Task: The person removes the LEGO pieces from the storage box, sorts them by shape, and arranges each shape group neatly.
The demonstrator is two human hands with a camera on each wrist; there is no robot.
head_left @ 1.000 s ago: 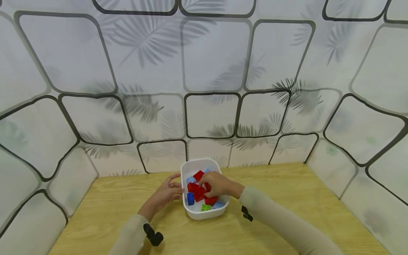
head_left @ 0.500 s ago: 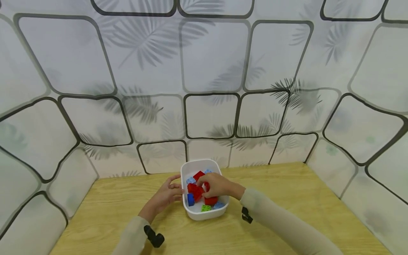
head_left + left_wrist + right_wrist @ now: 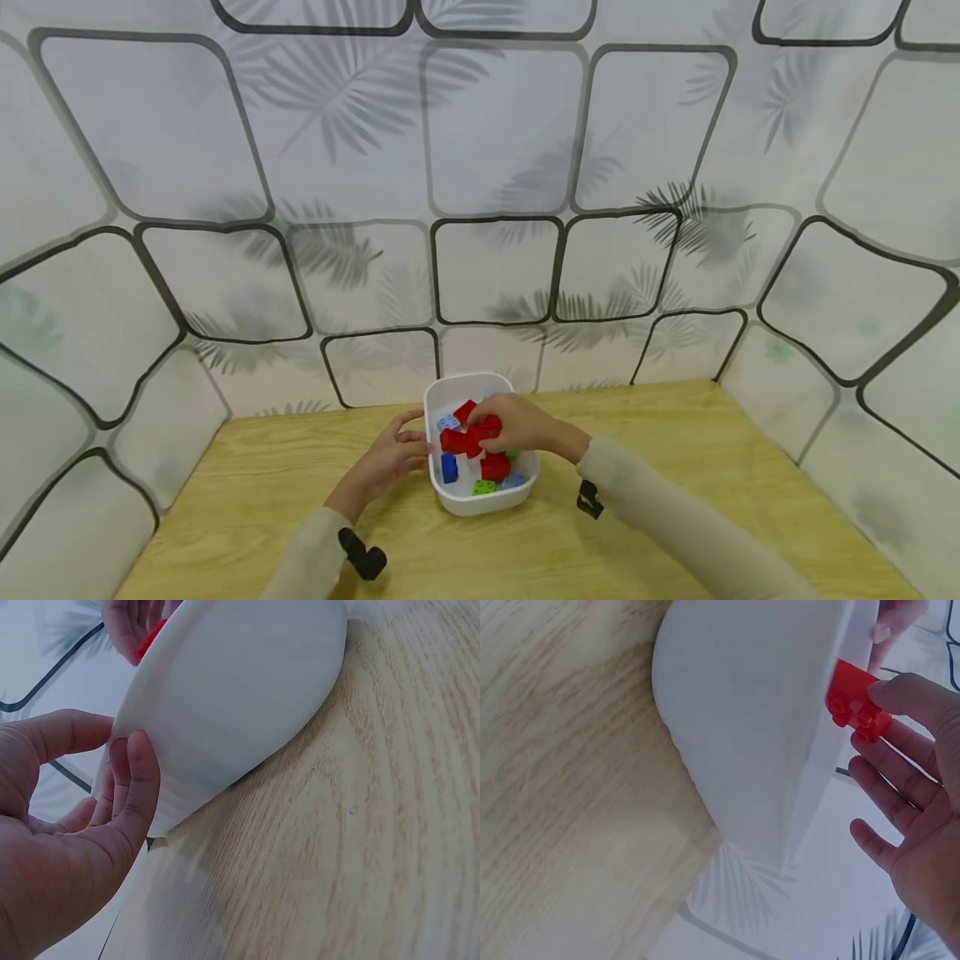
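The fingers (image 3: 911, 742) of the right hand (image 3: 517, 423) are partly closed, thumb and forefinger pinching a red brick (image 3: 855, 701) between them, while the outer fingers fan loosely apart. In the head view the brick lies directly left of the right palm, at the fingertips, low and just right of the middle of the frame; the right hand is plainly the nearer one. In the right wrist view its studs face the lower left, and its long axis is hard to tell. It is over the opening of a white box (image 3: 480, 507), among loose bricks; whether it touches those beneath is hidden. The left hand (image 3: 388, 454) is at the box's left side, fingers spread and lightly bent, tips against the wall near the rim, with no brick showing in them. Inside the box, a dark blue brick (image 3: 449, 468) is at the lower left, a lime green brick (image 3: 483, 487) near the bottom edge, and a light blue brick (image 3: 447, 422) toward the upper left. The box sits on a wooden surface (image 3: 637, 467), before a leaf-patterned backdrop (image 3: 360, 167) filling the upper frame.
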